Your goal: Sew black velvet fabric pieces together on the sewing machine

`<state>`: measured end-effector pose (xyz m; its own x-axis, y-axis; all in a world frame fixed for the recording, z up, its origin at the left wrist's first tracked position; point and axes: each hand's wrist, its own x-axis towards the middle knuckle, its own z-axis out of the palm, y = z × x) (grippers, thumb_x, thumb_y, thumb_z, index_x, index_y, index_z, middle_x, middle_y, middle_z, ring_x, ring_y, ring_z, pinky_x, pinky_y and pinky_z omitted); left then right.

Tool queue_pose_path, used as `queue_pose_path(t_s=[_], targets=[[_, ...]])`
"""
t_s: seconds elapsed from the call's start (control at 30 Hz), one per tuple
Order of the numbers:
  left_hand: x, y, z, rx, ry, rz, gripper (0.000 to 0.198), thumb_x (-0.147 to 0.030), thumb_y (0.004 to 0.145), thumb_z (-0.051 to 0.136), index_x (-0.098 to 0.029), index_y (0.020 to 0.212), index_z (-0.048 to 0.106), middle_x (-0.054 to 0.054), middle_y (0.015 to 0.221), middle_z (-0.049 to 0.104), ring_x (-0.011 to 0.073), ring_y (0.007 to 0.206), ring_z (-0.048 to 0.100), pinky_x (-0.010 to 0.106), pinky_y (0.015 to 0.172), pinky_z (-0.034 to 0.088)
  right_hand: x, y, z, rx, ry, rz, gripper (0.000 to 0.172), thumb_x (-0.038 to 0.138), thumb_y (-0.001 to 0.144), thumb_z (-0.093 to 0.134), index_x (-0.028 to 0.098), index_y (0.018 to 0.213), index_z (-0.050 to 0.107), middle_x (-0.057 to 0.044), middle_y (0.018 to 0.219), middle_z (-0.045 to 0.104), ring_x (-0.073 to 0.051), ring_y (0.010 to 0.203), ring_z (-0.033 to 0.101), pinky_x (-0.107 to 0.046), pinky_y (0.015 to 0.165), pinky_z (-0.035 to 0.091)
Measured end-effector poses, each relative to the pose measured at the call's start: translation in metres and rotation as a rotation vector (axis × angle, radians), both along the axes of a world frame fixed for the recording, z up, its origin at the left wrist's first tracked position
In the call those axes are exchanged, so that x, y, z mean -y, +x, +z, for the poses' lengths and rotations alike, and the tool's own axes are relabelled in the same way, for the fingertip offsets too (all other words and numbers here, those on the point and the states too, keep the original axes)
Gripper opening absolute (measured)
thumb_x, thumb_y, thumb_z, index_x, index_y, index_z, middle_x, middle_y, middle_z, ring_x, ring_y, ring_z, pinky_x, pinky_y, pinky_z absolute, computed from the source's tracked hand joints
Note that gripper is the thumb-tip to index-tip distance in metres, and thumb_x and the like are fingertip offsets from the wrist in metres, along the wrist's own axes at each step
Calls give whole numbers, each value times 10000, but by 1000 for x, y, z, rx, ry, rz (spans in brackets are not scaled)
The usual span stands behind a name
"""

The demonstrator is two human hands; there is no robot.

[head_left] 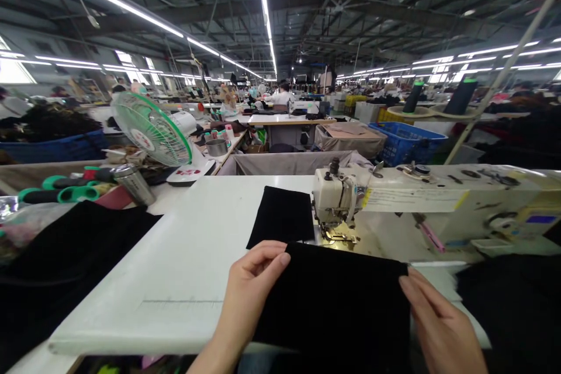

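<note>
My left hand (249, 295) pinches the upper left corner of a black fabric piece (342, 298) that lies on the white sewing table (175, 269). At the piece's upper right corner my right hand (438, 327) grips the edge with closed fingers. The fabric's far edge lies just in front of the presser foot of a cream sewing machine (337, 201). A second, smaller black fabric piece (283, 216) lies flat behind it, to the left of the machine head.
A pile of black fabric (65, 257) lies at the left, with more at the right (517, 304). A green desk fan (151, 128), a metal flask (131, 184) and thread cones (56, 193) stand at the back left. Blue crates, other workstations and people fill the hall behind.
</note>
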<state>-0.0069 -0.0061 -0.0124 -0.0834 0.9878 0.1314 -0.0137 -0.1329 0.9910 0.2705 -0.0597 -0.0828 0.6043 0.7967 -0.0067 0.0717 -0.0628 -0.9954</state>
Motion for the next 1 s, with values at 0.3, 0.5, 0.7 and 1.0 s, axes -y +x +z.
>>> queue_pose_path(t_s=[0.3, 0.5, 0.7, 1.0], targets=[[4, 6, 5, 209, -103, 39, 253, -356, 614, 896, -222, 806, 800, 26, 868, 754, 170, 857, 671, 226, 799, 525, -9, -9, 16, -250, 99, -7, 461, 518, 463, 913, 238, 819, 823, -63, 1187, 750, -334, 1239, 605, -345, 1105, 439], [6, 7, 10, 214, -86, 54, 254, -359, 619, 888, -222, 817, 810, 35, 904, 770, 183, 881, 678, 235, 817, 529, -13, -7, 14, -290, 95, -33, 485, 523, 462, 919, 233, 838, 820, -58, 1176, 749, -311, 1230, 599, -335, 1136, 387], [5, 9, 9, 245, -107, 106, 282, -399, 604, 895, -205, 778, 787, 22, 824, 758, 155, 807, 652, 212, 762, 512, -14, -9, 17, -345, 93, -99, 520, 518, 378, 942, 224, 785, 807, -41, 1094, 768, -287, 1191, 616, -273, 1093, 417], [5, 12, 13, 262, -125, 141, 332, -410, 578, 900, -173, 764, 759, 22, 757, 729, 135, 745, 612, 201, 714, 482, -7, -11, 24, -345, 111, -105, 503, 481, 378, 952, 217, 779, 802, -52, 1056, 778, -271, 1143, 651, -187, 838, 551]])
